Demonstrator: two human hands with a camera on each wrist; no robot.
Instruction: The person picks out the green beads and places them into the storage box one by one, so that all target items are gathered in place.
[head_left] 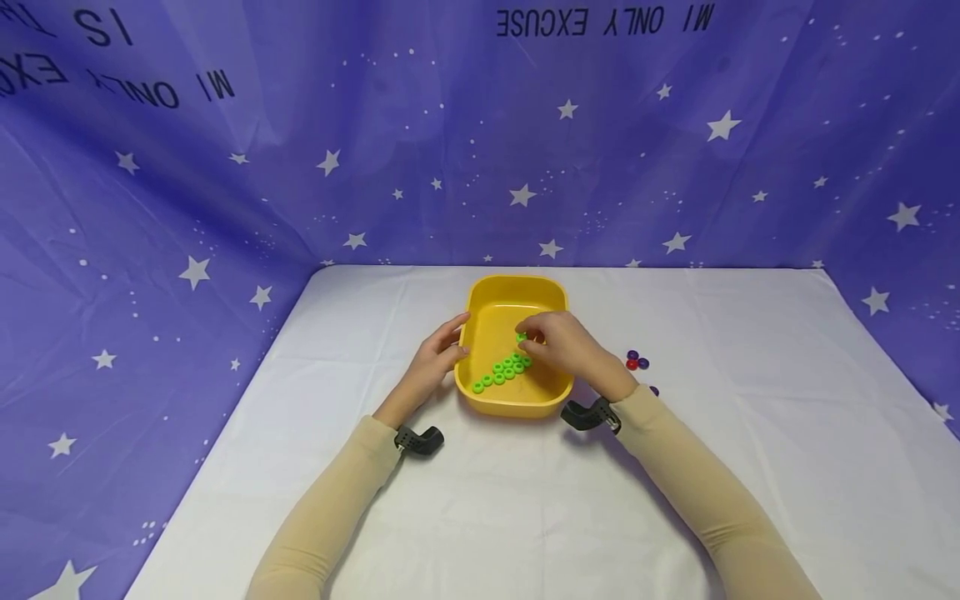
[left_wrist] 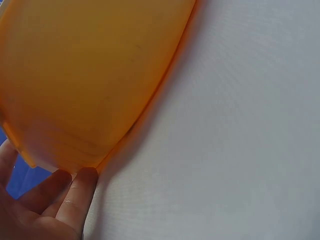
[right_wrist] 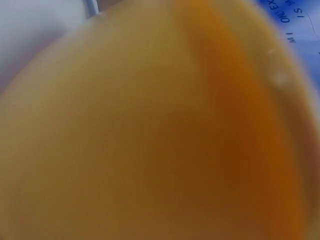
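A yellow tray (head_left: 510, 409) with raised walls stands on the table. My left hand (head_left: 430, 363) is at its left side, fingertips and thumb touching the rim; in the left wrist view, fingers (left_wrist: 80, 192) lie against the outer wall. Inside the tray, several bright green ring-shaped beads (head_left: 499, 378) lie side by side in a slanting double row. Over the tray's right part, my right hand (head_left: 564, 343) pinches a green bead (head_left: 521, 337) between thumb and fingertips, just beyond the row's upper end. Blurred yellow tray surface (right_wrist: 125, 140) fills most of the right wrist view.
Right of the tray, a red bead (head_left: 632, 364) and two purple beads (head_left: 633, 355) lie together on the white tablecloth (head_left: 480, 500). Another purple bead (head_left: 655, 391) is partly hidden by the right forearm. A purple starred curtain (head_left: 450, 133) surrounds the table's back and sides.
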